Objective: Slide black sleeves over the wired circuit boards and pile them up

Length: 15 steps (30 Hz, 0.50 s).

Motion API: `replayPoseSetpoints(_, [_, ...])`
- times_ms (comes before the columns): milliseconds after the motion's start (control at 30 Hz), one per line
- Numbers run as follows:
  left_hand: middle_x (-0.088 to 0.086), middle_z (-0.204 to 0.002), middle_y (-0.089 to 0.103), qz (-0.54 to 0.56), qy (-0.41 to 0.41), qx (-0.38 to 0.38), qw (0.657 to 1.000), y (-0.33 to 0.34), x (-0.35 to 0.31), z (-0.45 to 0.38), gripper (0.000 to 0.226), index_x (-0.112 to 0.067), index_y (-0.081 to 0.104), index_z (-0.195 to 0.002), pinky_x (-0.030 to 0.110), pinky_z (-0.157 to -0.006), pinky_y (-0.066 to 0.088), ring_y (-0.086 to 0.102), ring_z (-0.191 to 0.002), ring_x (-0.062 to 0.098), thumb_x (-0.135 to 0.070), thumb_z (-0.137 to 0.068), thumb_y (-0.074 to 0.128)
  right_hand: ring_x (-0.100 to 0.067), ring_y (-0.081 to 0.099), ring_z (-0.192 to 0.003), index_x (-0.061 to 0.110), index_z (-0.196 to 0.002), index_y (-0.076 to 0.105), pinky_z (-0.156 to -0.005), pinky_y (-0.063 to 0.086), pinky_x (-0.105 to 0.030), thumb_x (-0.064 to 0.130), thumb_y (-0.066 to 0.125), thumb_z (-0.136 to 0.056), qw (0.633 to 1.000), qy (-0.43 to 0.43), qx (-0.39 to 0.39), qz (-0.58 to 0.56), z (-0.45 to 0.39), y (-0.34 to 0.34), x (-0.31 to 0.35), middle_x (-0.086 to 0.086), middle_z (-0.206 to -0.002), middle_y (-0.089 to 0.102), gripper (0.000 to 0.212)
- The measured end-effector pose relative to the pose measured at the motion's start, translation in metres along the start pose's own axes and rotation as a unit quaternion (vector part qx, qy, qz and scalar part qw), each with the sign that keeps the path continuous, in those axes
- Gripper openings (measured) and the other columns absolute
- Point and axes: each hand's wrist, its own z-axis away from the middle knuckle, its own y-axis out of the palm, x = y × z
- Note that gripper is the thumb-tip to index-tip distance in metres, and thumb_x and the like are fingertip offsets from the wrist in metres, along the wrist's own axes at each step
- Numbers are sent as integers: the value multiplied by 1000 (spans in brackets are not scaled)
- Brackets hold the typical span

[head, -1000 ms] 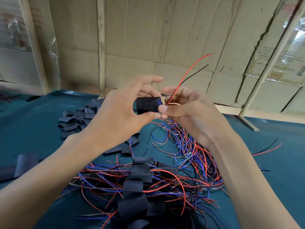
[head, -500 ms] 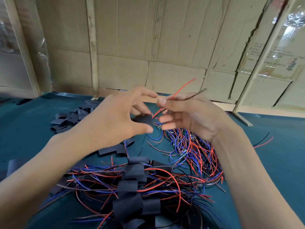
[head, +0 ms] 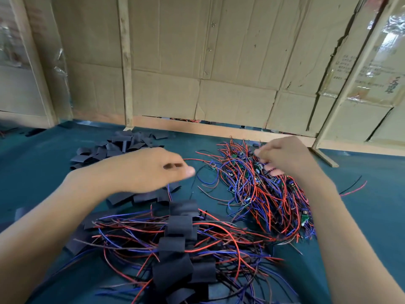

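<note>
1. Two hands are at work: our right hand [head: 285, 159] curls its fingers into the heap of bare wired circuit boards [head: 260, 191] toward the tabletop's far right; whether it grips one we cannot tell.
2. Our left hand [head: 151, 170] hovers blurred, seemingly empty, near the loose black sleeves [head: 114, 148] at far left.
3. We should lift one board straight up, untangling its wires.
4. Sleeved boards [head: 177, 242] crowd the near edge; bare green tabletop [head: 368, 216] lies right.

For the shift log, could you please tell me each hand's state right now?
Left hand: blurred, apparently holding nothing; grip cannot be told.
Right hand: fingers curled into the pile of unsleeved wired circuit boards.
</note>
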Motion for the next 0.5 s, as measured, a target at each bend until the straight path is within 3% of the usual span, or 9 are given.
replayPoseSetpoints(100, [-8, -128, 62, -65, -71, 20, 995, 13, 33, -13, 37, -34, 60, -128, 26, -100, 42, 57, -116, 11, -52, -96, 50, 1, 62, -50, 23, -76, 77, -67, 54, -24, 26, 75, -85, 993, -55, 48, 90, -4, 27, -6, 11, -61, 71, 10])
replayPoseSetpoints(200, [0, -135, 50, -142, -135, 85, 977, 26, 57, -19, 52, -31, 51, -138, 33, -106, 40, 46, -127, 22, -51, -92, 62, -13, 68, -71, 8, -83, 77, -67, 50, -23, 22, 81, -79, 954, -62, 137, 259, -3, 42, -7, -2, -77, 75, 15])
replayPoseSetpoints(233, [-1, -127, 52, -138, -136, 76, 978, 26, 60, -20, 51, -32, 52, -136, 33, -103, 42, 48, -121, 21, -50, -90, 65, -16, 68, -75, 11, -79, 76, -63, 47, -21, 15, 81, -77, 945, -69, 152, 282, -2, 42, -6, 0, -76, 74, 7])
replayPoseSetpoints(300, [-7, -111, 58, -125, -129, 67, 982, 25, 61, -22, 46, -32, 57, -130, 29, -92, 47, 56, -103, 15, -46, -89, 69, -12, 65, -72, 23, -72, 75, -58, 45, -20, 7, 79, -73, 934, -67, 208, 281, 2, 37, 1, 10, -66, 70, 16])
replayPoseSetpoints(400, [-10, -108, 56, -132, -129, 102, 977, 25, 57, -22, 47, -33, 56, -128, 26, -82, 44, 54, -94, 12, -49, -86, 71, -17, 58, -66, 30, -103, 76, -51, 56, -26, 16, 80, -78, 849, -40, 365, 380, 13, 35, 11, 7, -73, 64, 29])
replayPoseSetpoints(433, [-9, -110, 57, -127, -133, 106, 977, 25, 56, -21, 49, -33, 55, -129, 26, -82, 43, 54, -94, 12, -46, -85, 73, -19, 56, -64, 30, -109, 74, -51, 57, -27, 16, 80, -80, 832, -32, 379, 404, 16, 38, 11, 3, -73, 61, 33])
replayPoseSetpoints(500, [-8, -116, 59, -116, -142, 108, 977, 25, 53, -20, 48, -33, 55, -129, 26, -83, 46, 56, -96, 13, -35, -86, 76, -20, 51, -60, 23, -109, 73, -56, 57, -31, 11, 80, -80, 846, -17, 364, 389, 19, 42, 10, -2, -69, 57, 33])
